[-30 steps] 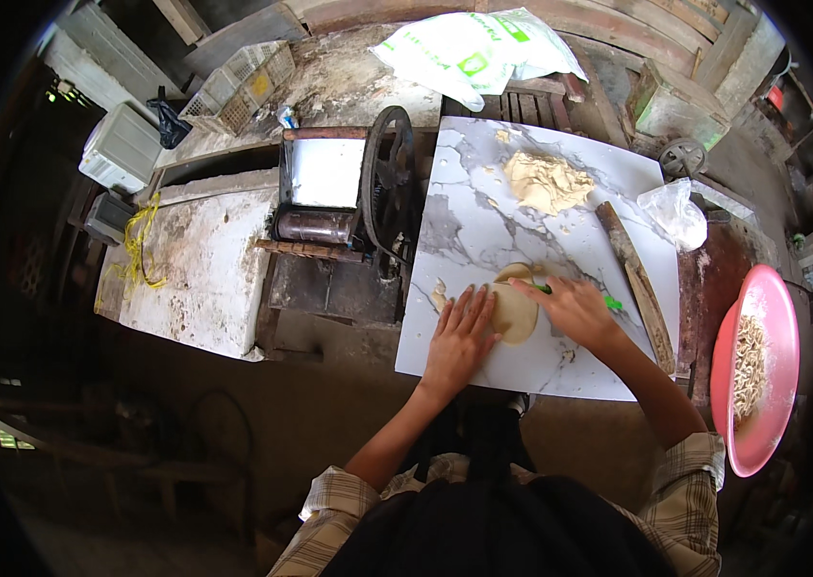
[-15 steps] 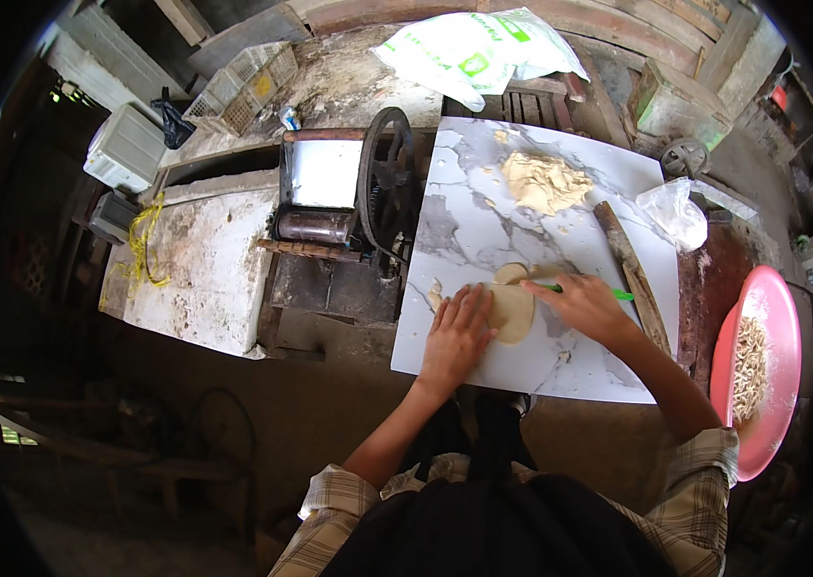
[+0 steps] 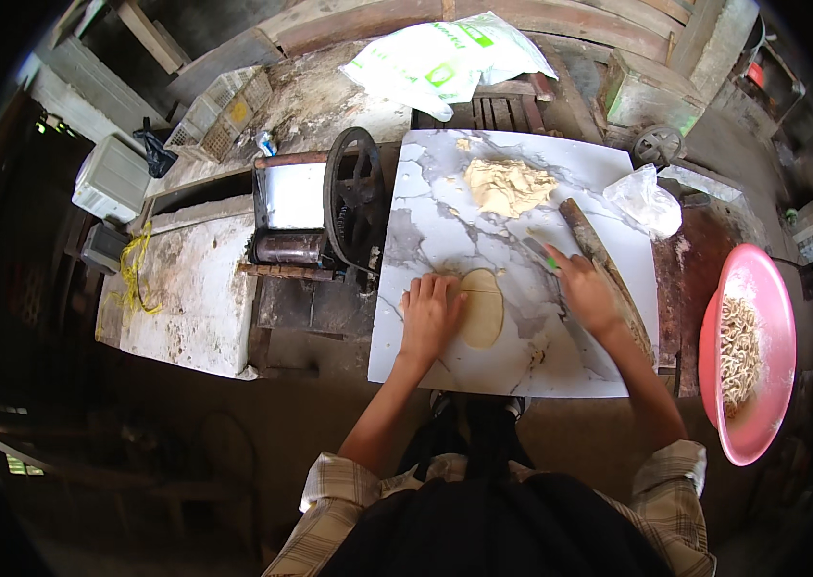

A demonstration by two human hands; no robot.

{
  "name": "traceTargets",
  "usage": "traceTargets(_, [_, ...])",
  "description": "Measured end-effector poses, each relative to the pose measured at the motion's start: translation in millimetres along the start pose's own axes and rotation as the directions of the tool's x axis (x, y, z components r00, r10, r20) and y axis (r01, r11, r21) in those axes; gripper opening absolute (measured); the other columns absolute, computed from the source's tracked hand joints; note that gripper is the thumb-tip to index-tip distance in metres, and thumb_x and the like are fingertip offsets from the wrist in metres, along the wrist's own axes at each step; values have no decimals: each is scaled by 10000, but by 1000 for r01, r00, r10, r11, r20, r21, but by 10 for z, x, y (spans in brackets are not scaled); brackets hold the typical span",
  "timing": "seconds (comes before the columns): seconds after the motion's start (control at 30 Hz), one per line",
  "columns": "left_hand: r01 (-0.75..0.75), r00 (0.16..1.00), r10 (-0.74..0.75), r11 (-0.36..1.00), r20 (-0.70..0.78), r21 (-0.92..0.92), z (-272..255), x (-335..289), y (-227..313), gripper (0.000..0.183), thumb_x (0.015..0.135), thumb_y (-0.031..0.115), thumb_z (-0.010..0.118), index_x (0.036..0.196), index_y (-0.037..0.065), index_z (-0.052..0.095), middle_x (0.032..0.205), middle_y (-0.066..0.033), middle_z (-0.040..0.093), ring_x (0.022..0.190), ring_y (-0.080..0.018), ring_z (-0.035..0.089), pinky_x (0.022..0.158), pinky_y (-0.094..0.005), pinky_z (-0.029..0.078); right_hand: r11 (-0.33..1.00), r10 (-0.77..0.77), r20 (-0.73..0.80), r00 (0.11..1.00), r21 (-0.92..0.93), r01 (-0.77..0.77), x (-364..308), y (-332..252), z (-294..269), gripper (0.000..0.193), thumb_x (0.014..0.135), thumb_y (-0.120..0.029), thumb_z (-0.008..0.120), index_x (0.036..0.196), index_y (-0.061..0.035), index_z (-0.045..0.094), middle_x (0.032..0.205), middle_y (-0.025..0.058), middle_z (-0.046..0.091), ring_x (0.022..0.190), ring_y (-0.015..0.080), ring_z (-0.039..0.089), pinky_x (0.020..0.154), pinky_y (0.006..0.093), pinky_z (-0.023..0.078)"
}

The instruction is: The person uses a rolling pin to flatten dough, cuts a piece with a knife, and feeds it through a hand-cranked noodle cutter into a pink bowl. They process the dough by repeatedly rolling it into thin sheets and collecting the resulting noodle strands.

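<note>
On the marble-patterned board (image 3: pixel 406 358), a flat oval piece of dough (image 3: pixel 483 322) lies in front of me, with a thin line across its upper part. My left hand (image 3: pixel 432 313) rests on the board at the dough's left edge, its bent fingers touching or nearly touching it. My right hand (image 3: pixel 587 293) grips a green-handled knife (image 3: pixel 535 248) to the right of the oval. The blade points up and left, apart from the dough. A large rough lump of dough (image 3: pixel 510 186) sits farther back on the board.
A long wooden stick (image 3: pixel 599 250) lies along the board's right side, near a clear plastic bag (image 3: pixel 649 200). Left stands a roller machine (image 3: pixel 291 248) with a big wheel (image 3: pixel 353 197). At right a pink basin (image 3: pixel 772 327) holds pale strips. A white sack (image 3: pixel 454 60) lies behind.
My right hand has drawn the knife away from the dough, to the right. The dough's small top part now sits in line with the rest. My left hand has shifted off toward its edge.
</note>
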State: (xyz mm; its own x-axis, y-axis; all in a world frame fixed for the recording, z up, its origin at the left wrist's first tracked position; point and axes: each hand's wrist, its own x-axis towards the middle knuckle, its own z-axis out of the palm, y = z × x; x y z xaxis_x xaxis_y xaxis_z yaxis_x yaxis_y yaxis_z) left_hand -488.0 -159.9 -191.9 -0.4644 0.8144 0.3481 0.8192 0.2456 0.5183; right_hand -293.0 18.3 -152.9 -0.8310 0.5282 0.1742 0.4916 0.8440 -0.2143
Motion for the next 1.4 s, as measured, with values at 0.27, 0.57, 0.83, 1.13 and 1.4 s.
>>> traceTargets(0.27, [41, 989, -17, 987, 147, -156, 217, 372, -95, 199, 758, 112, 644, 927, 68, 550, 877, -83, 588, 891, -284, 543, 775, -422, 431, 1000, -10, -219, 976, -29, 4, 245, -162, 437, 397, 824, -115, 576, 1218, -137, 532, 1057, 85, 524, 1054, 277, 492, 838, 407, 435])
traceTargets(0.57, [-26, 991, 100, 803, 92, -595, 129, 969, 110, 184, 740, -5, 672, 867, 28, 542, 781, -105, 612, 696, -228, 639, 622, -315, 514, 684, 191, 8, 982, 716, -139, 627, -205, 598, 221, 767, -184, 690, 972, -134, 626, 983, 39, 602, 1018, 232, 486, 829, 419, 371])
traceTargets(0.83, [-125, 988, 51, 819, -147, -560, 541, 1808, 20, 245, 700, 30, 738, 851, 35, 546, 850, -101, 555, 655, -204, 621, 593, -302, 511, 893, 440, -428, 789, 303, -334, 1335, -65, 463, 356, 706, -287, 751, 933, -131, 525, 953, 43, 501, 1005, 265, 445, 807, 449, 325])
traceTargets(1.13, [-311, 950, 292, 916, -110, -254, 272, 1209, -53, 322, 713, 71, 742, 952, 55, 526, 908, -93, 535, 827, -229, 548, 740, -339, 470, 936, 351, -364, 863, 152, -317, 549, -140, 446, 397, 755, -285, 703, 1046, -98, 508, 1013, 87, 478, 1019, 288, 442, 821, 434, 347])
traceTargets(1.4, [-17, 869, 353, 721, 347, -693, 98, 513, -201, 356, 763, -2, 641, 1080, 38, 484, 984, -88, 607, 898, -236, 594, 774, -326, 492, 937, 344, -177, 922, -5, -351, 36, -344, 415, 396, 739, -154, 676, 1084, -76, 498, 1010, 103, 490, 997, 292, 470, 827, 432, 375])
